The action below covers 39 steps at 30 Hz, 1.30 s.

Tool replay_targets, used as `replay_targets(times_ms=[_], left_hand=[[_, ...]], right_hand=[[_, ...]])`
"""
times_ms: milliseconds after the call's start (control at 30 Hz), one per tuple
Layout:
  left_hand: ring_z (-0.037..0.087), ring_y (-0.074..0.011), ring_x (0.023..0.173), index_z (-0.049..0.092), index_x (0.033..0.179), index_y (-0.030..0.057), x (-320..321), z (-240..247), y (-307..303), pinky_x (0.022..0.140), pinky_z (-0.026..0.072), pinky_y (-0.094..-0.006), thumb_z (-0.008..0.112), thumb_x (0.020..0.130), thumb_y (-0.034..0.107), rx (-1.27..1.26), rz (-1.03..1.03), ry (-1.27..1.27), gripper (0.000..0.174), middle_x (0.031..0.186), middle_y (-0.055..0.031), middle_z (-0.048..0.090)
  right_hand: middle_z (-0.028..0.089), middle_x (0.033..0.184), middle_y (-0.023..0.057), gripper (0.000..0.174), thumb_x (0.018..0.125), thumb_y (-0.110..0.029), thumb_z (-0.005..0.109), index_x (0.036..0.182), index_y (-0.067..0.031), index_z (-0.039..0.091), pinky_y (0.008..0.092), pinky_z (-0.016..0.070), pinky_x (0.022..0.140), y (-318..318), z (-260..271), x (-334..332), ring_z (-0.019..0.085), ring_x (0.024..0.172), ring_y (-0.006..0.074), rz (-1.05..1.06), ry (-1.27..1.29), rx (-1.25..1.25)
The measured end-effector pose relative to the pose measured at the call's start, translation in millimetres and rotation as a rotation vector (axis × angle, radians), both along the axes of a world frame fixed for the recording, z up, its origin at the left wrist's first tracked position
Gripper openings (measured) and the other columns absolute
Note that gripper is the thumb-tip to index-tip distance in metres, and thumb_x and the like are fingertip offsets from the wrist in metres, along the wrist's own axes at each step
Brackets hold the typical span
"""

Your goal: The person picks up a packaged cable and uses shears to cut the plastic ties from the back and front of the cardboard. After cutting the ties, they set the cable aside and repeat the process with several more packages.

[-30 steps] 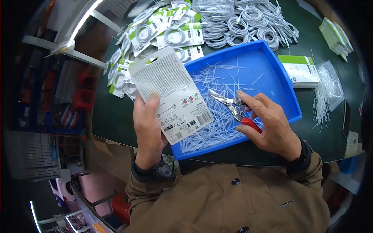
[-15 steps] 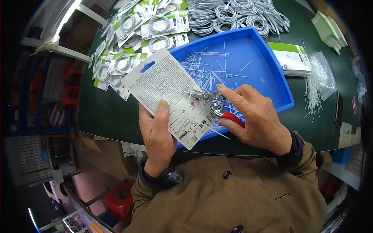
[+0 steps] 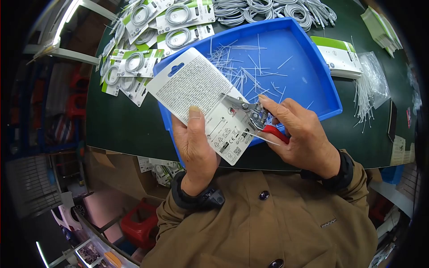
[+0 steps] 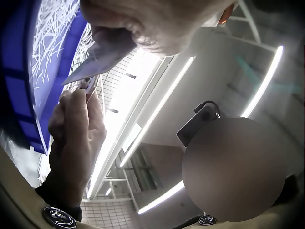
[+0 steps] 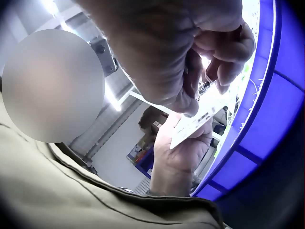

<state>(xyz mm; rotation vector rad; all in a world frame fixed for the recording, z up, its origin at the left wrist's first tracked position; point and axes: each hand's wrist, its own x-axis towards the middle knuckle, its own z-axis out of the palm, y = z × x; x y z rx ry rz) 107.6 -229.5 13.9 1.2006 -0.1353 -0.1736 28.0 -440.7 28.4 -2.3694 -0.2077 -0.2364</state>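
In the head view my left hand [image 3: 195, 149] holds a printed white retail card [image 3: 190, 80], its thumb flat on the face and its fingers behind. The card is tilted, text side up, with a hang hole at its top. My right hand [image 3: 308, 138] grips red-handled hand pruners [image 3: 257, 117], the metal blades lying over the card's right part. A thin white cable tie [image 3: 267, 138] sticks out at the card's lower right, close to the pruner handle. From the right wrist, the card [image 5: 188, 130] appears edge-on between both hands.
Beneath the hands lies a blue tray [image 3: 315, 58] with many loose white tie pieces [image 3: 250, 78]. Carded cables [image 3: 178, 38] are heaped at the back left, coiled grey cables [image 3: 268, 11] behind. A stack of cards [image 3: 337, 58], a bundle of ties [image 3: 364, 102] and a plastic bag [image 3: 374, 80] lie right.
The pruners have moved left from over the tray onto the card's face. A cable tie now shows at the card's lower right. The head view has also shifted.
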Motion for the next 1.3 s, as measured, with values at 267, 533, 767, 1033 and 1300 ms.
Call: replay_targets(times_ms=[267, 533, 767, 1033, 1300], left_hand=[[0.071, -0.0254, 0.115, 0.041, 0.151, 0.0019, -1.9, -0.4, -9.2, 0.095, 0.0600, -0.0386, 0.040, 0.117, 0.043, 0.033, 0.053, 0.018, 0.053, 0.133, -0.0188, 0.063], [0.070, -0.0227, 0.114, 0.042, 0.150, 0.0011, -2.5, -3.6, -14.9, 0.096, 0.0588, -0.0374, 0.039, 0.118, 0.042, 0.108, 0.063, -0.048, 0.052, 0.132, -0.0180, 0.063], [0.073, -0.0251, 0.110, 0.045, 0.147, 0.0005, -0.5, -9.3, -10.6, 0.091, 0.0611, -0.0391, 0.040, 0.118, 0.042, 0.122, 0.010, 0.001, 0.051, 0.130, -0.0197, 0.065], [0.077, -0.0271, 0.107, 0.044, 0.145, 0.0016, 16.8, 4.4, 13.8, 0.087, 0.0668, -0.0382, 0.045, 0.116, 0.041, -0.045, 0.150, 0.114, 0.049, 0.129, -0.0199, 0.067], [0.075, -0.0242, 0.108, 0.040, 0.151, -0.0004, 11.7, 3.1, 6.8, 0.088, 0.0646, -0.0363, 0.045, 0.116, 0.043, -0.004, 0.140, 0.120, 0.056, 0.132, -0.0192, 0.064]], right_hand=[[0.060, 0.090, 0.0112, 0.072, 0.080, -0.018, 0.089, 0.145, -0.0104, 0.062, 0.0432, 0.0517, 0.067, 3.1, 12.0, 1.6, 0.062, 0.078, 0.0305, 0.130, 0.086, 0.117], [0.059, 0.089, 0.0100, 0.074, 0.078, -0.018, 0.090, 0.145, -0.0101, 0.061, 0.0424, 0.0507, 0.062, 10.2, 3.7, 4.0, 0.062, 0.077, 0.0292, 0.109, -0.011, 0.025], [0.060, 0.088, 0.0104, 0.070, 0.079, -0.014, 0.089, 0.144, -0.0092, 0.062, 0.0413, 0.0517, 0.061, 4.0, -2.3, -3.1, 0.062, 0.072, 0.0286, 0.082, 0.020, 0.057], [0.060, 0.089, 0.0090, 0.074, 0.077, -0.015, 0.091, 0.146, -0.0130, 0.063, 0.0410, 0.0517, 0.066, -13.9, -0.3, -14.6, 0.062, 0.076, 0.0271, 0.058, 0.092, 0.063], [0.060, 0.091, 0.0087, 0.075, 0.076, -0.017, 0.091, 0.145, -0.0131, 0.063, 0.0410, 0.0525, 0.064, -2.5, -1.3, -12.1, 0.062, 0.079, 0.0267, 0.082, 0.050, -0.007]])
